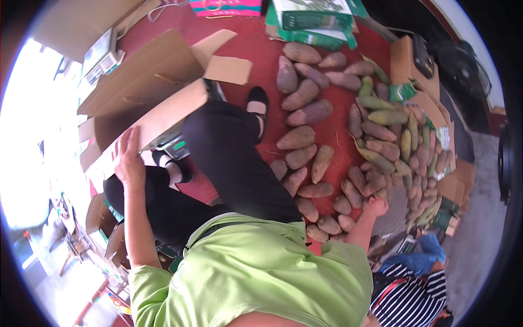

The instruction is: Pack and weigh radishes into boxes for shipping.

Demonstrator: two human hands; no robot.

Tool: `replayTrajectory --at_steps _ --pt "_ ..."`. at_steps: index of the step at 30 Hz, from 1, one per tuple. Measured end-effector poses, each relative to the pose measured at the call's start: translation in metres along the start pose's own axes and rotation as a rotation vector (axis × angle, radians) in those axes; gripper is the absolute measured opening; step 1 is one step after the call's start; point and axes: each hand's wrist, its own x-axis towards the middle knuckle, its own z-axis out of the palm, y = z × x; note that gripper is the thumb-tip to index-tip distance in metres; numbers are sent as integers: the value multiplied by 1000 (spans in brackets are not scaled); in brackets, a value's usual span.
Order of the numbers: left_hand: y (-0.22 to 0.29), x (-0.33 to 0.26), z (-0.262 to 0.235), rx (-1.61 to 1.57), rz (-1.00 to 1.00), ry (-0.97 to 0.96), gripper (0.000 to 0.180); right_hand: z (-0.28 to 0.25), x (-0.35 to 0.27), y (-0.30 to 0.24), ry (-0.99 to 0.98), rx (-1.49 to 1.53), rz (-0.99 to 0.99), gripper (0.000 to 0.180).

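Observation:
My left hand [129,163] lies against the near flap of an open cardboard box [169,111], its fingers stretched out along the flap. The box tilts over a scale [175,147] with a lit green display, beside my left foot. On the right, my right hand [376,207] is closed at the near edge of a heap of root vegetables. A radish-like root [379,193] shows right by its fingers; whether they grip it is hidden. The heap mixes purplish-brown roots [382,148] and green radishes [388,116].
Loose purplish roots [309,113] lie in a rough column on the red floor [340,136] beyond my right leg. Green-and-white cartons [316,22] stand at the back. A black fan [463,68] is at far right. A person in a striped shirt [411,294] is close on my right.

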Motion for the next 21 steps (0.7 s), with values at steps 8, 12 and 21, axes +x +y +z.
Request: replayTrajectory --at_steps 8,12,21 --pt "-8 2 -5 -79 14 43 42 54 -91 -86 -365 116 -140 23" --pt "-11 3 -5 -103 25 49 41 79 -175 -137 -663 170 -168 18" --pt "-17 -1 -10 -109 6 29 38 162 -402 -278 -1554 465 -376 9"
